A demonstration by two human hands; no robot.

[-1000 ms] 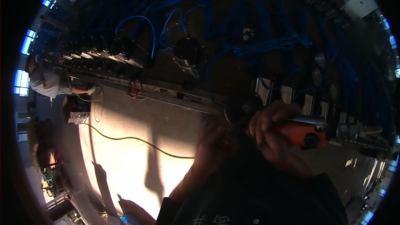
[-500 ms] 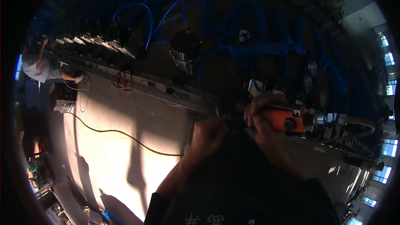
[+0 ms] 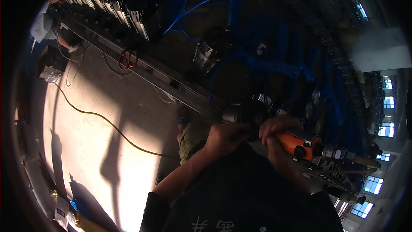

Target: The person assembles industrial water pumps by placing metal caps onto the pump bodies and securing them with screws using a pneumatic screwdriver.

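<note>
My right hand (image 3: 279, 129) is wrapped around an orange air-powered tool (image 3: 292, 143), with metal hose fittings (image 3: 334, 152) at its rear end. The tool lies tilted, its rear toward the lower right and its front hidden behind my fingers. My left hand (image 3: 225, 139) is closed just to its left. In deep shadow, its fingers are curled over something dark that I cannot make out. A dark round metal part (image 3: 231, 114) lies just beyond my left hand.
A metal rail (image 3: 159, 83) runs diagonally past a black and silver device (image 3: 208, 53) and several blue tubes (image 3: 210, 1). A yellowish hose (image 3: 101, 117) crosses the sunlit floor (image 3: 141, 124). Another person (image 3: 45, 25) works at the far left.
My view has swung, so the rail and floor sit at a steeper slant. Both hands and the orange tool appear slightly lower and further right, with the grip unchanged.
</note>
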